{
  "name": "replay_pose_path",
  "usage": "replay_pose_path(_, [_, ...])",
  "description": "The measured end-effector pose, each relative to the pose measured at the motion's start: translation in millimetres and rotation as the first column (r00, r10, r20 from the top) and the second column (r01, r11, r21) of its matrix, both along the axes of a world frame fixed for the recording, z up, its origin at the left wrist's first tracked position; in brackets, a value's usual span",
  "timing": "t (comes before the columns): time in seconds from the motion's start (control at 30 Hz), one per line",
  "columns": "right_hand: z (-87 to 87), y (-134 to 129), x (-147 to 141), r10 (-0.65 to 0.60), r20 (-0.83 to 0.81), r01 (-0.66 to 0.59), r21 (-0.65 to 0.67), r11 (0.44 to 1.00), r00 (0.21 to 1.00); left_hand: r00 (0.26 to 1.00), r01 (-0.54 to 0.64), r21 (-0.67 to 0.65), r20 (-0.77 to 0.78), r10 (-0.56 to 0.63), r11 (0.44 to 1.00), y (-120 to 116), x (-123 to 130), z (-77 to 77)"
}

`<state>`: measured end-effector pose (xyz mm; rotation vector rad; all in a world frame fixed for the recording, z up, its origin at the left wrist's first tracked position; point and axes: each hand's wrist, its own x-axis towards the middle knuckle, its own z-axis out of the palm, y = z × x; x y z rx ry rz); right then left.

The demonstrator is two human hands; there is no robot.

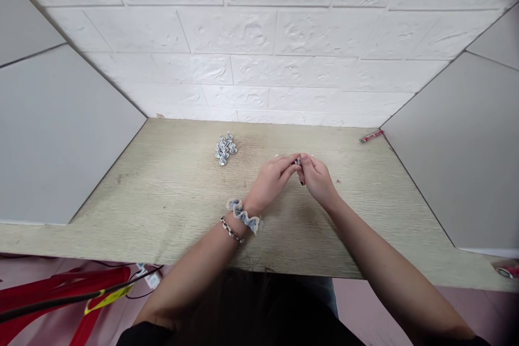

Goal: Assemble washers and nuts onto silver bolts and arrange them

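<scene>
Between my two hands, above the middle of the table, is a small shiny metal bolt, mostly covered by fingers. My left hand pinches it from the left with thumb and forefinger. From the right, my right hand closes on the same bolt, its thumb on top and fingers curled below. To the left of my hands a small pile of silvery bolts with wide washer-like heads lies on the tabletop, several standing on their heads.
The pale wooden table meets a white brick-patterned wall. Grey panels stand at both sides. A red battery-like cylinder lies at the back right, and a red can-like object is at the right edge. Red stool-like legs show below left.
</scene>
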<state>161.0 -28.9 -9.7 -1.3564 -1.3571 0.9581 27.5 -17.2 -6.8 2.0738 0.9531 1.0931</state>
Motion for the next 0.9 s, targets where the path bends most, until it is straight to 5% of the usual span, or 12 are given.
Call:
replay_pose_path(0.17, [3.1,2.7,2.7,0.039,-0.150,-0.073,-0.225,0.972,0.988,0.999,0.039,0.173,0.006,-0.041,0.984,-2.8,4.3,-11.9])
replay_pose_path(0.37, [5.0,0.5,2.6,0.114,-0.073,-0.120,-0.087,0.989,0.991,0.997,-0.075,-0.027,-0.006,0.075,0.997,-4.6,4.9,-9.5])
replay_pose_path(0.67, [7.5,-5.1,1.7,0.084,0.115,-0.084,-0.005,0.996,0.990,0.986,-0.062,-0.186,0.142,0.089,0.981,1.9,2.9,-7.0])
replay_pose_path(0.77, [5.2,-6.3,1.5,0.067,0.211,-0.086,0.082,0.993,0.975,0.975,0.028,-0.374,0.216,0.058,0.927,2.4,2.6,-4.4])
replay_pose_path(0.9, [2.8,-6.7,2.6,0.062,0.343,-0.133,0.187,0.973,0.937,0.900,0.237,-0.591,0.433,0.055,0.771,2.6,5.1,-2.7])
